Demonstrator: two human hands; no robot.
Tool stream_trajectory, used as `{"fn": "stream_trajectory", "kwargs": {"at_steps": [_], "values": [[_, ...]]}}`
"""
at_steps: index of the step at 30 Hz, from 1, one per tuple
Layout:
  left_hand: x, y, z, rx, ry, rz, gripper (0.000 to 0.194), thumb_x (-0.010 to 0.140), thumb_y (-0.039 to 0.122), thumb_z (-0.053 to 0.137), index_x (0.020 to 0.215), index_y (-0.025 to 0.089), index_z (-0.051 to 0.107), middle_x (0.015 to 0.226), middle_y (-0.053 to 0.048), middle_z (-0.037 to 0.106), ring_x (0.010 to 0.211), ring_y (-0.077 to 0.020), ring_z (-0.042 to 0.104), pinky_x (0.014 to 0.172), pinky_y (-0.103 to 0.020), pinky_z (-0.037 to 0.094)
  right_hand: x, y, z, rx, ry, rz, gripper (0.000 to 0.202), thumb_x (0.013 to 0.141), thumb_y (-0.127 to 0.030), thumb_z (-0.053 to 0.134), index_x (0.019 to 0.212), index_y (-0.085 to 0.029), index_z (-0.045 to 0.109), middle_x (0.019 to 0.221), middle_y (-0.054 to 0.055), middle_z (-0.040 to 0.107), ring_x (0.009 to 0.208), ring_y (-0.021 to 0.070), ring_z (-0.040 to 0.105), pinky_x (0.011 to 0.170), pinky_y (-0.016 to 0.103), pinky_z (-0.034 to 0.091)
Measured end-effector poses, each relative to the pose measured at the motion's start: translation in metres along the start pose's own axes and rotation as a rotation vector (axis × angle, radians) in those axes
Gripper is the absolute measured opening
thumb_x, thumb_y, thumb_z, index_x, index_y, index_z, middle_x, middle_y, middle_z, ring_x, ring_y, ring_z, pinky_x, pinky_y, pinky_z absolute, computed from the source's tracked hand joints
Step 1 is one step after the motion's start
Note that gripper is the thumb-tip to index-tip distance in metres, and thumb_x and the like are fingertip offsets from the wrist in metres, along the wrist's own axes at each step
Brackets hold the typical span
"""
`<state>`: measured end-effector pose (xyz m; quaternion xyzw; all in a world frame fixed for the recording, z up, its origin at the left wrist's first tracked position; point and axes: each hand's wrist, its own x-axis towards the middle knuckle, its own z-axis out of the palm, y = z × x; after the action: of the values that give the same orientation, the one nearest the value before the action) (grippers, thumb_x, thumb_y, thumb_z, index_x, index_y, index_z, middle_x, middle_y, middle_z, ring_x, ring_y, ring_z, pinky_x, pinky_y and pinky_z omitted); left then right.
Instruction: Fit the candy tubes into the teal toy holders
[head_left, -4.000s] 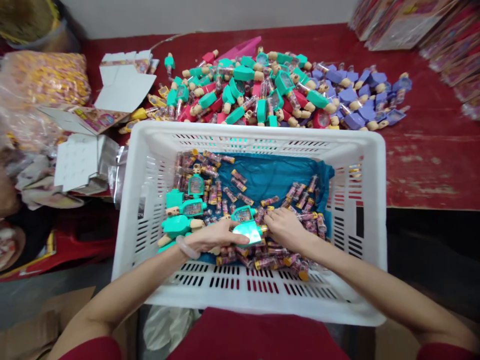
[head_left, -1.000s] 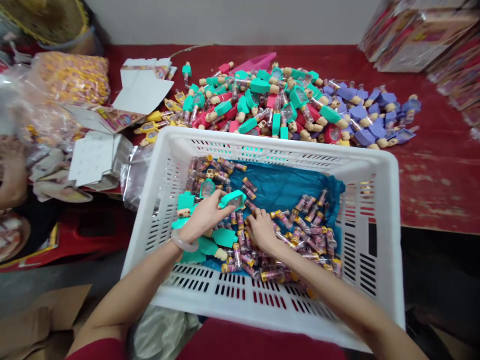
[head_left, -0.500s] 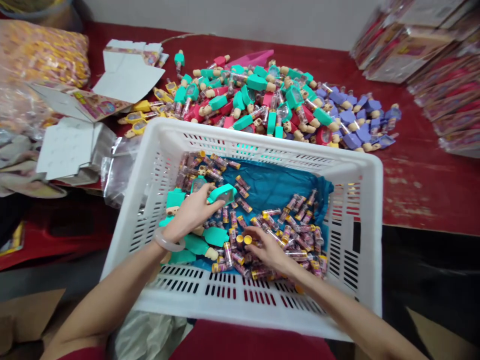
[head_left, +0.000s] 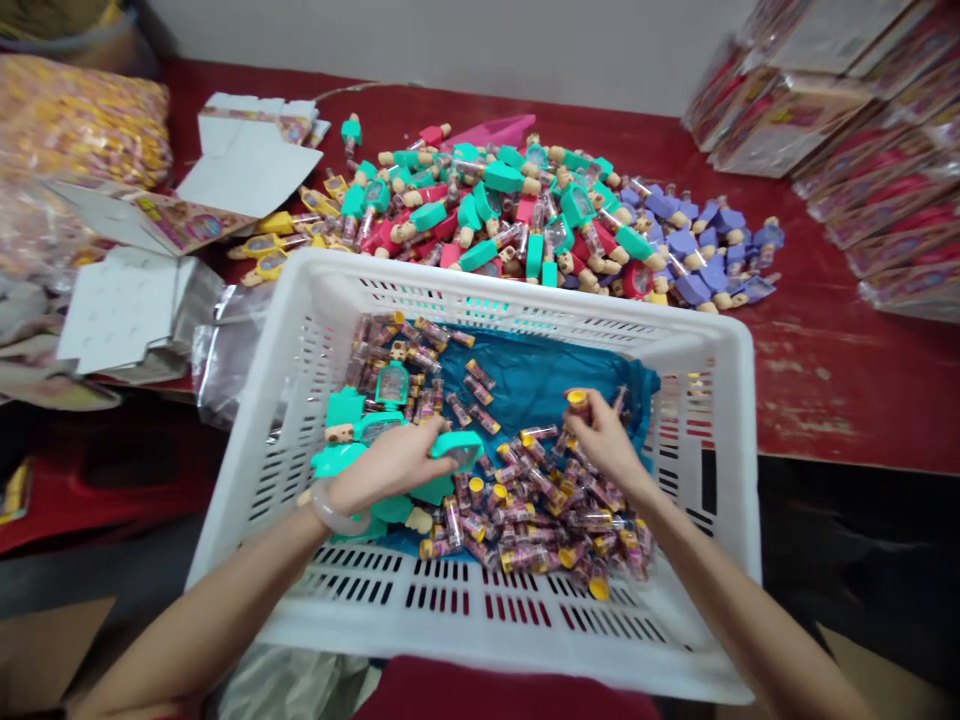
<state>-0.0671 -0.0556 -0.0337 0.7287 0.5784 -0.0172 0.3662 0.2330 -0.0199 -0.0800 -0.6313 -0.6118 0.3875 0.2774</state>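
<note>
Inside a white plastic basket (head_left: 495, 630), my left hand (head_left: 401, 462) is closed round a teal plastic toy piece (head_left: 459, 450) with a clear window. More teal toy pieces (head_left: 346, 408) lie under and beside that wrist. On the basket's right side my right hand (head_left: 604, 438) pinches a small clear tube with a yellow cap (head_left: 577, 399), its cap end up. Below this hand spreads a heap of similar small tubes (head_left: 525, 510). Another cluster of tubes (head_left: 431, 345) lies at the back left. A blue plastic sheet (head_left: 517, 370) lines the basket floor.
Behind the basket, a red table (head_left: 817, 400) carries a heap of teal, red, yellow and purple toys (head_left: 502, 205). Open cardboard packaging (head_left: 120, 305) and a bag of yellow pieces (head_left: 90, 120) are at left. Stacked bagged packages (head_left: 892, 190) stand at right.
My right hand has moved from the middle of the tube heap to the right and away from me, and now holds a tube. My left hand has shifted slightly right and down with the teal piece.
</note>
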Motion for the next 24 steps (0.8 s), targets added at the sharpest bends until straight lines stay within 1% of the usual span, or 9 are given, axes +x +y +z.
{"fn": "stream_trajectory", "kwargs": {"at_steps": [2, 4, 6, 8, 12, 15, 19, 22, 24], "values": [[-0.004, 0.003, 0.005, 0.076, -0.095, 0.061, 0.040, 0.078, 0.049, 0.055, 0.104, 0.020, 0.056, 0.078, -0.007, 0.064, 0.069, -0.0255, 0.061, 0.055, -0.027, 0.034, 0.025, 0.010, -0.006, -0.075, 0.040, 0.013, 0.035, 0.079, -0.038, 0.050, 0.108, -0.018, 0.052, 0.085, 0.004, 0.058, 0.074, 0.0200, 0.053, 0.071, 0.033, 0.044], [-0.007, 0.006, 0.009, 0.141, -0.167, 0.104, 0.041, 0.078, 0.047, 0.055, 0.108, 0.019, 0.055, 0.080, -0.009, 0.065, 0.071, -0.0274, 0.063, 0.055, -0.027, 0.036, 0.041, 0.010, 0.000, -0.181, 0.107, -0.007, 0.045, 0.079, -0.038, 0.051, 0.117, -0.013, 0.049, 0.097, 0.010, 0.058, 0.087, 0.0241, 0.053, 0.079, 0.037, 0.044], [-0.009, 0.009, 0.013, 0.191, -0.197, 0.146, 0.043, 0.079, 0.048, 0.053, 0.111, 0.019, 0.054, 0.083, -0.010, 0.067, 0.074, -0.0291, 0.064, 0.055, -0.028, 0.038, 0.047, 0.001, 0.016, -0.343, 0.233, -0.080, 0.054, 0.081, -0.036, 0.050, 0.128, -0.010, 0.043, 0.120, 0.019, 0.051, 0.109, 0.0309, 0.046, 0.090, 0.045, 0.039], [-0.010, 0.009, 0.016, 0.227, -0.197, 0.185, 0.042, 0.081, 0.048, 0.051, 0.111, 0.018, 0.053, 0.084, -0.012, 0.067, 0.075, -0.0307, 0.065, 0.057, -0.029, 0.041, 0.049, -0.016, 0.040, -0.494, 0.277, -0.190, 0.050, 0.085, -0.033, 0.047, 0.131, -0.013, 0.044, 0.131, 0.020, 0.044, 0.119, 0.0339, 0.038, 0.096, 0.049, 0.032], [-0.010, 0.008, 0.020, 0.280, -0.189, 0.201, 0.042, 0.082, 0.045, 0.051, 0.113, 0.016, 0.052, 0.085, -0.014, 0.068, 0.075, -0.0325, 0.065, 0.059, -0.032, 0.044, 0.061, -0.046, 0.093, -0.541, -0.048, -0.273, 0.029, 0.091, -0.029, 0.041, 0.107, -0.015, 0.061, 0.113, 0.016, 0.058, 0.110, 0.0307, 0.046, 0.096, 0.046, 0.032], [-0.012, 0.006, 0.020, 0.282, -0.159, 0.199, 0.043, 0.081, 0.043, 0.052, 0.114, 0.015, 0.052, 0.086, -0.015, 0.068, 0.075, -0.0323, 0.065, 0.059, -0.032, 0.044, 0.074, -0.051, 0.113, -0.503, -0.111, -0.209, 0.022, 0.088, -0.027, 0.047, 0.097, -0.012, 0.061, 0.107, 0.018, 0.060, 0.109, 0.0321, 0.047, 0.096, 0.048, 0.032], [-0.013, 0.005, 0.010, 0.160, -0.001, 0.107, 0.044, 0.083, 0.047, 0.051, 0.115, 0.016, 0.050, 0.086, -0.012, 0.067, 0.076, -0.0290, 0.065, 0.061, -0.030, 0.043, 0.058, -0.038, 0.095, -0.205, -0.251, -0.302, 0.020, 0.087, -0.032, 0.050, 0.103, -0.019, 0.050, 0.100, 0.007, 0.062, 0.096, 0.0205, 0.056, 0.087, 0.035, 0.042], [-0.013, 0.008, -0.002, -0.045, 0.155, 0.012, 0.041, 0.085, 0.051, 0.048, 0.111, 0.019, 0.049, 0.084, -0.006, 0.064, 0.074, -0.0234, 0.062, 0.059, -0.027, 0.040, 0.023, -0.024, 0.063, 0.098, -0.306, -0.294, 0.021, 0.086, -0.033, 0.053, 0.101, -0.021, 0.043, 0.094, 0.003, 0.058, 0.086, 0.0160, 0.057, 0.078, 0.029, 0.046], [-0.013, 0.012, -0.008, -0.197, 0.202, 0.005, 0.040, 0.085, 0.053, 0.049, 0.108, 0.021, 0.049, 0.080, -0.001, 0.061, 0.069, -0.0194, 0.059, 0.057, -0.025, 0.037, -0.002, -0.018, 0.045, 0.119, -0.301, -0.262, 0.019, 0.084, -0.029, 0.053, 0.098, -0.022, 0.042, 0.090, 0.001, 0.055, 0.082, 0.0146, 0.055, 0.075, 0.027, 0.045]]}}
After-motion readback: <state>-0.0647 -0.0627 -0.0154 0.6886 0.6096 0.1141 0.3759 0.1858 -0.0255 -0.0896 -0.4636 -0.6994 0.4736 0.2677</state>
